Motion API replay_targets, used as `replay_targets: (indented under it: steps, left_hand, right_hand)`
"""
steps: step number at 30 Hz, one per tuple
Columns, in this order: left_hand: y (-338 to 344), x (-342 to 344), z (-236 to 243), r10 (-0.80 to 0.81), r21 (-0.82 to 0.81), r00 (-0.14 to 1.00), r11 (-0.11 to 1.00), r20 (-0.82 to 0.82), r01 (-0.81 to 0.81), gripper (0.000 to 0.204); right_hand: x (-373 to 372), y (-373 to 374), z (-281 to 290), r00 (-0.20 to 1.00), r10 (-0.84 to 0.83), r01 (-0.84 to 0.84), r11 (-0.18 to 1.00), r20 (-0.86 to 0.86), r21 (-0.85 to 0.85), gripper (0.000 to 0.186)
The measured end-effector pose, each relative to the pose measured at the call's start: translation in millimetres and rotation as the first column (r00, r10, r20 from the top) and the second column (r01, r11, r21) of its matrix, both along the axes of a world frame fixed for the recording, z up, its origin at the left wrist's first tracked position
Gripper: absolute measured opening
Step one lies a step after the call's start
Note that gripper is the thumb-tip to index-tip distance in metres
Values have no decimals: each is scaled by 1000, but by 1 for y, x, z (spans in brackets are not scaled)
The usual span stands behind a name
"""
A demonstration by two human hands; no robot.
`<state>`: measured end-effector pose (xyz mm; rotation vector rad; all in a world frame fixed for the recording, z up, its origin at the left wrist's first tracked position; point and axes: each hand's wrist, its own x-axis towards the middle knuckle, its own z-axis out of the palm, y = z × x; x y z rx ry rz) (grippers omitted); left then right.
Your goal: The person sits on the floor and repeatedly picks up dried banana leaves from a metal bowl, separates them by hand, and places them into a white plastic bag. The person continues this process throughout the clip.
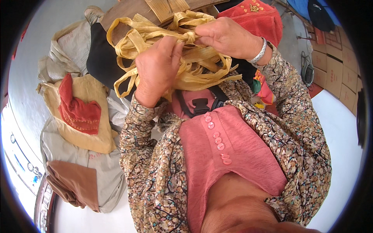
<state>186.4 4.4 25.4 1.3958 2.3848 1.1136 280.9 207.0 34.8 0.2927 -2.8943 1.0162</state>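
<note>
A loose heap of flat yellow strips [202, 77] lies over my lap, looped and tangled. Between my two hands a knot [189, 37] shows in the strips. My left hand [158, 66] is closed, pinching a strip just left of the knot. On the other side my right hand [227, 38], with a silver bracelet at the wrist, pinches the strip close against the knot. Fingertips of both hands are partly hidden by the hands themselves and the strips.
Beyond the strips is a curved wooden board [116, 19] with a lighter wood block [167, 8]. A red towel [248, 23] lies at the far right. Sacks with a red cloth [79, 112] and a brown cloth [74, 182] are on the left. Cardboard boxes [330, 72] stand right.
</note>
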Motion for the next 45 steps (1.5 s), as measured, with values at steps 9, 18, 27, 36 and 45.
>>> replay_targets:
  steps: [9,18,27,36,45]
  left_hand:
    - [-19,-3,8,-103,5,735,991,671,135,21]
    - [-8,-2,18,-169,45,579,974,797,223,21]
    - [19,-40,-1,-94,93,631,995,770,36,25]
    - [58,-95,-35,41,53,722,993,691,-108,22]
    - [60,-114,-76,190,-51,847,980,496,-190,19]
  right_hand:
    - [10,-3,24,991,17,2,990,-133,144,18]
    - [4,-6,42,974,224,-227,938,44,260,17]
    - [-21,15,27,891,-114,322,843,440,-431,22]
    - [-69,47,-42,944,-323,330,907,70,-263,21]
    - [-65,48,-79,905,-409,426,879,118,-214,18]
